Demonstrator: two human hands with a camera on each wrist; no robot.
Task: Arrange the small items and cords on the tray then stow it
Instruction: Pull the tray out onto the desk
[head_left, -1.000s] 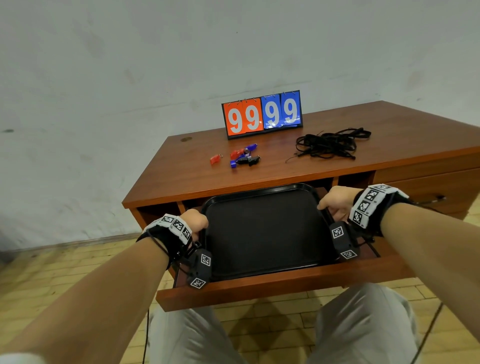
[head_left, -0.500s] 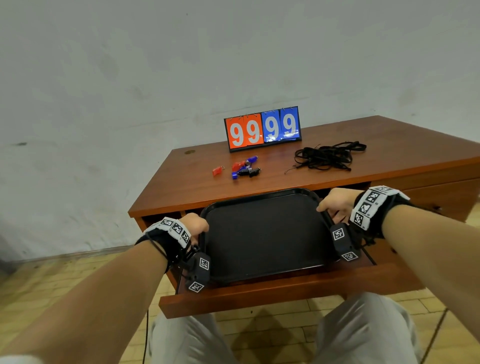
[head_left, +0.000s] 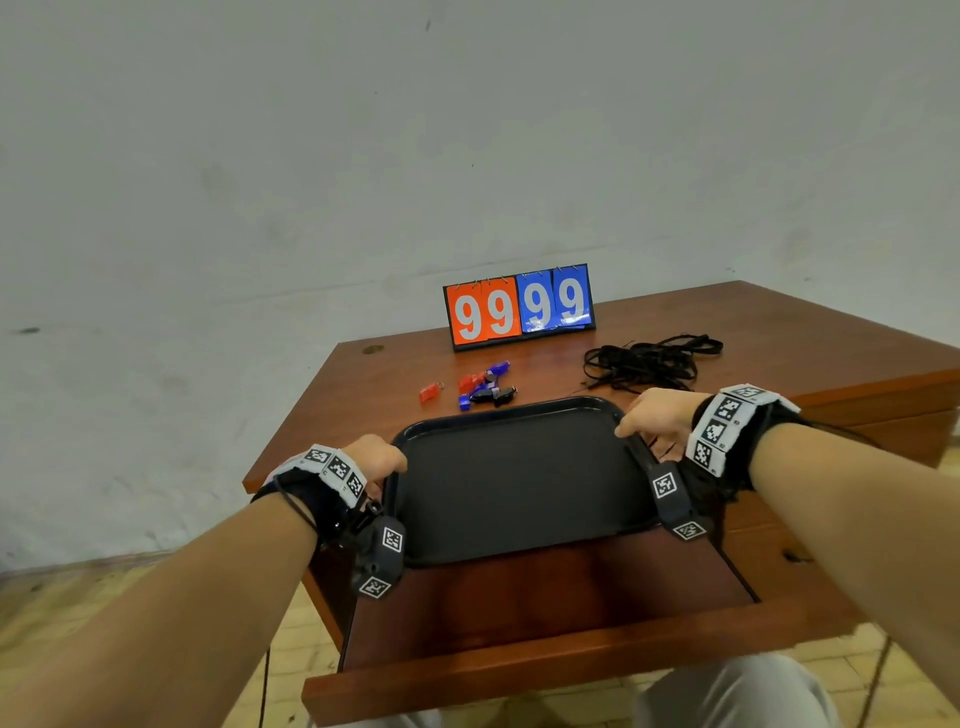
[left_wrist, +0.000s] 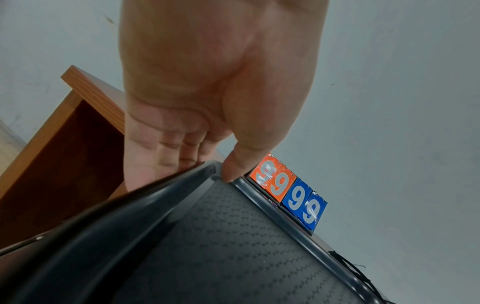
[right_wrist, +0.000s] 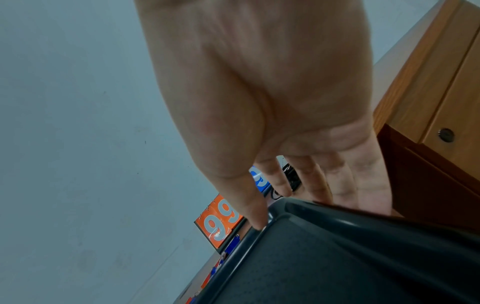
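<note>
An empty black tray (head_left: 519, 483) hangs in the air above the open drawer (head_left: 545, 613), its far edge level with the desk's front edge. My left hand (head_left: 382, 460) grips its left rim, thumb on top and fingers underneath (left_wrist: 228, 168). My right hand (head_left: 657, 415) grips the right rim the same way (right_wrist: 255, 218). On the desktop beyond the tray lie several small red, blue and black whistles (head_left: 480, 387) and a tangle of black cords (head_left: 649, 361).
An orange and blue flip scoreboard (head_left: 519, 306) reading 99 99 stands at the back of the wooden desk (head_left: 374, 384). A closed drawer (head_left: 883, 421) sits to the right. A pale wall rises behind, and my knees show under the open drawer's front.
Both hands have lifted the tray up out of the drawer and carried it toward the desktop. The drawer's bare floor now shows below the tray.
</note>
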